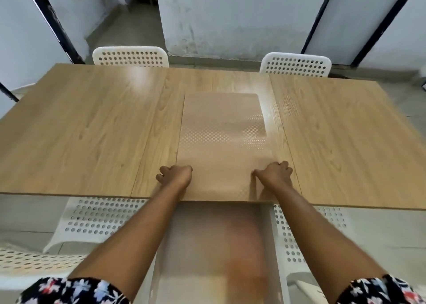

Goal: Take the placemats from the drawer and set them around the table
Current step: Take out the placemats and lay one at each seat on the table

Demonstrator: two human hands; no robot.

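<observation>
Tan placemats [221, 128] with a shiny dotted pattern lie flat on the wooden table [92, 123], stretching from its near edge toward the far side. My left hand [176, 176] grips the mats' near left edge. On the near right edge sits my right hand [274, 174], fingers curled around it. Below the table's near edge, a white drawer [216, 246] stands pulled out between my forearms; its inside is blurred, with an orange-brown smear at the bottom.
Two white perforated chairs [130, 56] [296, 65] stand at the far side. Two more chairs [92, 220] [306, 230] flank the drawer on my side. Grey walls and dark door frames rise behind the table.
</observation>
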